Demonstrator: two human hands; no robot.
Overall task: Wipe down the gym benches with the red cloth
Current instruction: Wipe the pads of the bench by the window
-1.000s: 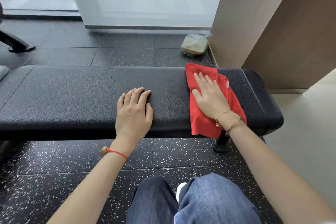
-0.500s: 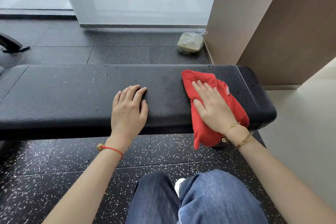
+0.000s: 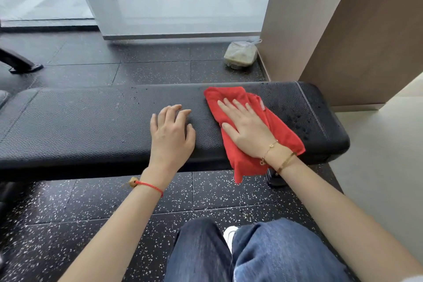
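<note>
A long black padded gym bench [image 3: 80, 126] runs left to right across the view. Near its right end lies the red cloth [image 3: 281, 130], crumpled, with one corner hanging over the near edge. My right hand [image 3: 246, 128] presses flat on the cloth with straight fingers. My left hand [image 3: 170, 135] rests palm down on the bare pad to the left of the cloth, fingers spread. Water droplets dot the pad at the right end and near the middle.
A wood-panelled pillar [image 3: 343, 30] stands right behind the bench's right end. A clear bag [image 3: 240, 55] lies on the speckled black floor by its base. A machine foot [image 3: 20, 64] shows at far left. My knees [image 3: 251, 252] are below.
My right hand has slid the cloth slightly along the right end of the pad, now lying more slanted. My left hand stayed planted on the pad. The camera shifted a little.
</note>
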